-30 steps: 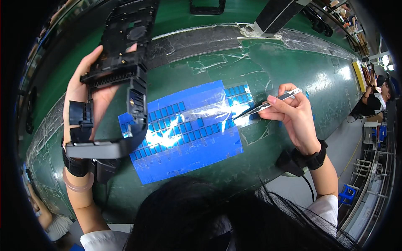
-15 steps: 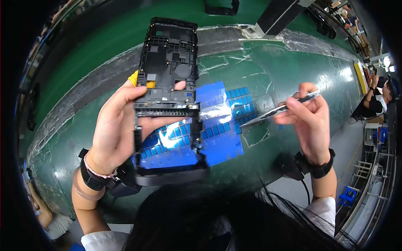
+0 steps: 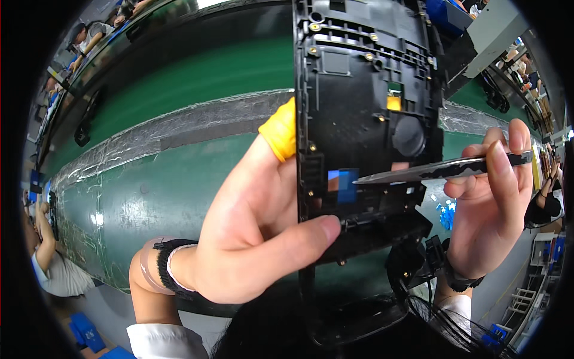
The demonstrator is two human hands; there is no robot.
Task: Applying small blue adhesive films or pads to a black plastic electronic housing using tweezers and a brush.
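Observation:
My left hand [image 3: 257, 239] grips a black plastic housing [image 3: 353, 131], its thumb over the lower edge and the other fingers behind it. A yellow finger cot [image 3: 281, 130] covers one of those fingers. The housing is raised close before me, its ribbed inner side and brass inserts showing, with an open frame at its lower end. Between the fingertips of my right hand [image 3: 493, 191] is a pair of pointed tweezers [image 3: 430, 172], reaching left across the housing. At their tip shows a small blue rectangular piece [image 3: 347, 185]; whether the tweezers pinch it I cannot tell.
Beneath is a green work table [image 3: 143, 197] with a taped grey strip [image 3: 179, 133] along it. Blue pieces [image 3: 446, 214] show past the housing's right side. A grey post [image 3: 499, 36] rises at the far right. Other people [image 3: 89, 45] sit at the sides.
The housing has come nearer and moved to the right, hiding most of the blue sheet. The tweezers have gone from over the table to the housing's inner face.

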